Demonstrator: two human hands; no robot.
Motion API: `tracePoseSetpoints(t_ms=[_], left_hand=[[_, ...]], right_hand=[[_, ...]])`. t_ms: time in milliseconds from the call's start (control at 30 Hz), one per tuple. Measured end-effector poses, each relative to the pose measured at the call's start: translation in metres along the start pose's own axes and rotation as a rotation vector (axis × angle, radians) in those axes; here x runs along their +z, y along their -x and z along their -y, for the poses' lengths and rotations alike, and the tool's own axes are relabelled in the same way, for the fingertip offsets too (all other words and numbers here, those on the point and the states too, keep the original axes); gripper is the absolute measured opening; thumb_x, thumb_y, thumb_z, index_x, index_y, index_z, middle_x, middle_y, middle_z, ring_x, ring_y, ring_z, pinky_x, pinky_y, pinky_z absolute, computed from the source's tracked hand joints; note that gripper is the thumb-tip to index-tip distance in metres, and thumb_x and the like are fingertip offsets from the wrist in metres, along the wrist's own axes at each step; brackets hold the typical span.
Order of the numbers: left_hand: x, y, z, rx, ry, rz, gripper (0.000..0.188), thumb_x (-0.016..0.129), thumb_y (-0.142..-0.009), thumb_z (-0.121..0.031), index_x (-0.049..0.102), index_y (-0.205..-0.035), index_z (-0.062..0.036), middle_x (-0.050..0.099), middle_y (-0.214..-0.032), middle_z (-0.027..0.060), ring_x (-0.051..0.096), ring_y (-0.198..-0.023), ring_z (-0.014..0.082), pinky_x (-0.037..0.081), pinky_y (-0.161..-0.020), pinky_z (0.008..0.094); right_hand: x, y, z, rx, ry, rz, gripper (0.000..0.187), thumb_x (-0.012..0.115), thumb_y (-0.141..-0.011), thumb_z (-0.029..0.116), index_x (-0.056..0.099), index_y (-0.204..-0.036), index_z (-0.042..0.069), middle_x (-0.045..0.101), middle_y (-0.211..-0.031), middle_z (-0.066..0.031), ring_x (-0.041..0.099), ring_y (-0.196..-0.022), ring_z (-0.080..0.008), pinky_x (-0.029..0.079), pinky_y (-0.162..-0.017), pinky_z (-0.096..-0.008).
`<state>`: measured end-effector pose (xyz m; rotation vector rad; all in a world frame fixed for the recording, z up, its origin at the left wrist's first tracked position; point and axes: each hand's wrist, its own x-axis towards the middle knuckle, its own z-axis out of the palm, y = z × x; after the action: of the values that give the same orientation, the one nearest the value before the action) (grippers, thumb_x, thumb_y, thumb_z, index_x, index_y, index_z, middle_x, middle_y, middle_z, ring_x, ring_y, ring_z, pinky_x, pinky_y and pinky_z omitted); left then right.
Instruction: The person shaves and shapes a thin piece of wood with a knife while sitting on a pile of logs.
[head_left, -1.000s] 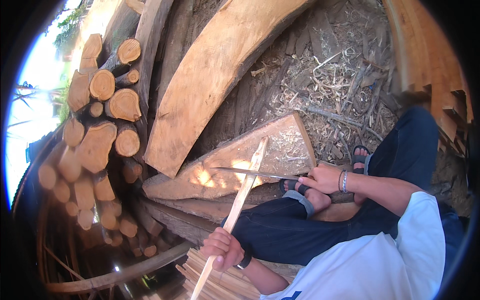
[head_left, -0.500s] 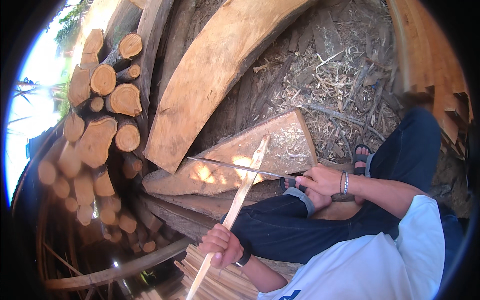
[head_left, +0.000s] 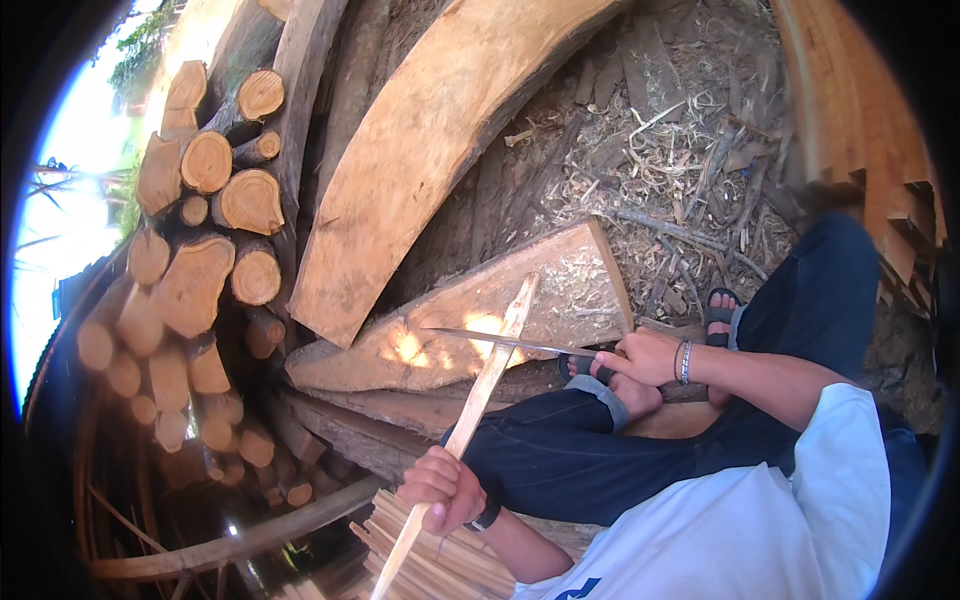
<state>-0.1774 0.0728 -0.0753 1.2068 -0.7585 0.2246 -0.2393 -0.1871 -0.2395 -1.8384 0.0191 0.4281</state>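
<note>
My left hand (head_left: pixel 440 490) is closed round a pale, flat strip of wood (head_left: pixel 478 398), which slants up and away from me. The strip's far end lies over a wedge-shaped wooden slab (head_left: pixel 568 268). In my right hand (head_left: pixel 643 357) is the grip of a long, thin-bladed knife (head_left: pixel 540 346). Its blade points left and crosses the strip near the strip's upper part. From this view I cannot tell whether the edge bites into the wood. The knife's grip is hidden by my fingers. Shavings lie on the slab's right part.
A big curved plank (head_left: pixel 420 150) lies beyond the slab. Cut logs (head_left: pixel 207 161) are stacked at the left. Shavings (head_left: pixel 660 165) and sticks litter the ground ahead. Thin wooden strips (head_left: pixel 440 560) lie by my left forearm. My sandalled foot (head_left: pixel 722 310) is close to my right hand.
The knife's tip has shifted right and slightly nearer, so less blade shows left of the strip. My right hand has moved only a little; my left hand and the strip look still.
</note>
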Motion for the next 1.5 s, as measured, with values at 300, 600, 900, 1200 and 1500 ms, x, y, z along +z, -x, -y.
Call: tracePoseSetpoints(t_ms=[300, 600, 900, 1200, 1500], left_hand=[[0.000, 0.004, 0.006, -0.002, 0.010, 0.019, 0.035, 0.055, -0.066, -0.019, 0.029, -0.045, -0.0138, 0.028, -0.036, -0.0016, 0.022, -0.034, 0.0088, 0.025, -0.045, 0.0253], [-0.002, 0.012, 0.000, -0.002, 0.000, 0.023, 0.034, 0.056, -0.066, -0.018, 0.030, -0.044, -0.0135, 0.030, -0.036, -0.0012, 0.023, -0.033, 0.0095, 0.026, -0.044, 0.0248], [0.003, -0.010, 0.010, 0.102, 0.019, -0.045, 0.034, 0.053, -0.072, -0.015, 0.028, -0.048, -0.0137, 0.028, -0.039, -0.0005, 0.024, -0.036, 0.0102, 0.028, -0.045, 0.0259], [0.015, -0.078, 0.019, 0.093, 0.130, 0.012, 0.031, 0.048, -0.073, -0.014, 0.029, -0.047, -0.0125, 0.027, -0.038, 0.0001, 0.023, -0.035, 0.0109, 0.026, -0.044, 0.0274], [0.020, -0.069, 0.032, 0.051, 0.102, 0.081, 0.032, 0.050, -0.071, -0.014, 0.030, -0.046, -0.0127, 0.029, -0.038, -0.0001, 0.024, -0.034, 0.0112, 0.024, -0.043, 0.0276]], right_hand=[[0.006, -0.001, -0.005, -0.072, -0.079, -0.044, 0.065, 0.041, -0.095, 0.051, 0.068, -0.077, -0.006, 0.061, -0.069, -0.0292, 0.063, -0.068, -0.0424, 0.051, -0.069, -0.0475], [0.011, -0.003, -0.005, -0.122, -0.095, -0.051, 0.066, 0.041, -0.095, 0.052, 0.069, -0.079, -0.006, 0.061, -0.071, -0.0312, 0.063, -0.071, -0.0441, 0.051, -0.071, -0.0482], [-0.011, -0.007, 0.008, 0.033, -0.032, -0.098, 0.070, 0.037, -0.097, 0.054, 0.068, -0.079, -0.006, 0.057, -0.059, -0.0264, 0.061, -0.060, -0.0406, 0.049, -0.064, -0.0466], [-0.033, -0.007, 0.020, 0.048, -0.193, -0.233, 0.075, 0.035, -0.098, 0.054, 0.056, -0.063, -0.009, 0.050, -0.051, -0.0234, 0.056, -0.052, -0.0363, 0.043, -0.058, -0.0477], [-0.024, 0.006, 0.040, -0.124, -0.092, -0.197, 0.061, 0.039, -0.098, 0.047, 0.065, -0.078, -0.004, 0.061, -0.061, -0.0231, 0.064, -0.064, -0.0391, 0.049, -0.064, -0.0458]])
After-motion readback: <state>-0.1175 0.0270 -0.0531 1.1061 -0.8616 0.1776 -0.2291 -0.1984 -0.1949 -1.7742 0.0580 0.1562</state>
